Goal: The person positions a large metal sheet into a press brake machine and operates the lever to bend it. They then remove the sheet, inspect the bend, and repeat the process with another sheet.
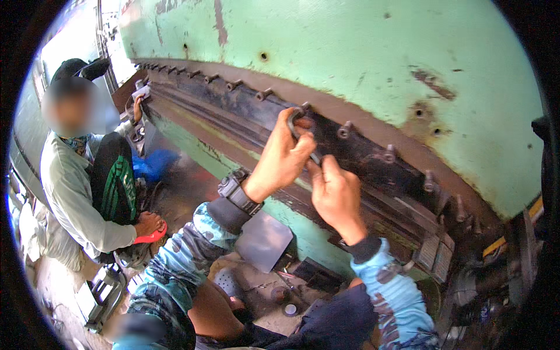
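Note:
My left hand [283, 153] is closed round the upper part of a dark bent rod that looks like a hex key [315, 158], its curved end close to one bolt of the row. My right hand [337, 197] pinches the rod's lower end. Fingers hide much of the tool, so whether its tip sits in the bolt head is hidden. Several protruding bolts [345, 129] run along a long black metal bar [373, 160], which lies against a large green machine body [350, 46] with chipped paint.
At left a co-worker [87, 186] crouches, one hand on a red object [153, 233], the other at the bar's far end. Below are a grey metal sheet [263, 240], a dark block [318, 274] and a grey clog [230, 283]. A ridged metal block [434, 256] sits at right.

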